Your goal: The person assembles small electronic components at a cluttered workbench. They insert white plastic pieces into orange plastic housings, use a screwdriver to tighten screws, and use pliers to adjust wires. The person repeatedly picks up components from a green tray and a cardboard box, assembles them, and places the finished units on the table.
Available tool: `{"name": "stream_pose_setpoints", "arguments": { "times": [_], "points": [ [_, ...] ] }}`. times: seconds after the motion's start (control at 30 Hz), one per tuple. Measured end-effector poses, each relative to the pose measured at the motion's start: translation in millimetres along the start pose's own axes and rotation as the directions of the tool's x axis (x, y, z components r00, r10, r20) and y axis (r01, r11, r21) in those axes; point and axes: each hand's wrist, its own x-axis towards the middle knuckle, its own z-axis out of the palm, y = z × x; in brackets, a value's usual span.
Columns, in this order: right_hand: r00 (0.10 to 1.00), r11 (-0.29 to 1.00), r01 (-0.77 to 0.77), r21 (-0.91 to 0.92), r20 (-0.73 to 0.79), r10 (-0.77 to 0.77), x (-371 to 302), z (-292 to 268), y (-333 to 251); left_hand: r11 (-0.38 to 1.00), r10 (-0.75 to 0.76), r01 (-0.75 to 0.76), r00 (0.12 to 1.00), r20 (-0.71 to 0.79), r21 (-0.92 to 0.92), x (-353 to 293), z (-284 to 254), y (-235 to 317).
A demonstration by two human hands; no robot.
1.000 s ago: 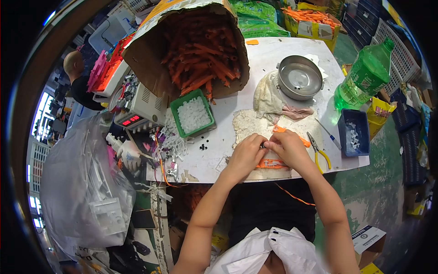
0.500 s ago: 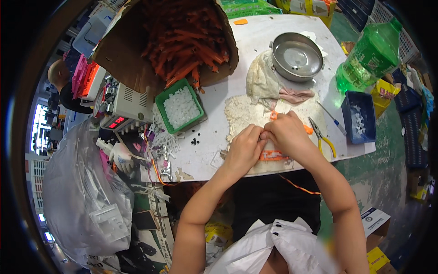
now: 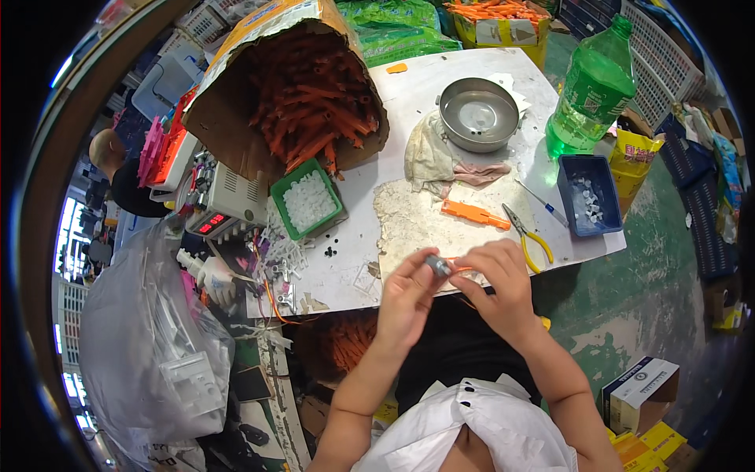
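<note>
My left hand (image 3: 409,295) pinches a small grey motor-like part (image 3: 437,265) with a pale tip, raised over the table's front edge. Close on its right, my right hand (image 3: 499,287) has curled fingers, its thumb and fingertips almost touching the part. Something thin and orange shows between the hands; what the right fingers grip is mostly hidden. Beyond them, an orange plastic casing piece (image 3: 474,213) lies on a worn pale board (image 3: 401,228). Yellow-handled pliers (image 3: 528,238) lie right of the casing, and a screwdriver (image 3: 554,213) is beside them.
At the back left, a cardboard box (image 3: 228,118) holds many orange parts. A green tray (image 3: 340,211) contains white pieces. A metal bowl (image 3: 503,145), cloth (image 3: 429,153), green bottle (image 3: 594,86) and blue tray (image 3: 602,230) stand to the right.
My hands have drawn slightly apart and turned, exposing the grey part. The orange casing piece beyond them is now uncovered. The whole view has shifted a little.
</note>
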Motion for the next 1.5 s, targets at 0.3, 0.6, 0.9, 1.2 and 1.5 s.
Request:
{"name": "stream_pose_setpoints", "arguments": {
  "times": [0.3, 0.6, 0.9, 1.2, 1.5],
  "points": [
    [0.999, 1.000, 0.029, -0.003, -0.017, -0.029, -23.7, -25.2, -16.6, 0.964, -0.138, 0.171, 0.977, 0.165, -0.202, -31.6, 19.4, -23.9],
    [0.945, 0.838, -0.322, 0.440, 0.205, 0.255, -50.0, -36.2, -3.8, 0.966, -0.091, 0.044, 0.980, 0.179, 0.254, -48.2, 0.1, -15.3],
    [0.976, 0.928, -0.098, 0.360, 0.219, 0.019, -51.2, -32.5, -0.2, 0.750, -0.178, -0.061, 0.940, 0.290, 0.658, -45.6, 10.3, 14.3],
    [0.927, 0.914, -0.318, 0.252, 0.283, 0.245, -46.4, -16.7, 18.5, 0.140, 0.164, -0.319, 0.941, 0.296, 0.937, -11.6, -11.2, 39.3],
    [0.947, 0.969, -0.245, 0.024, 0.221, 0.234, -46.2, -4.5, 37.1, -0.140, 0.141, -0.390, 0.902, 0.409, 0.910, 25.1, -48.1, 26.6]
  ]
}}
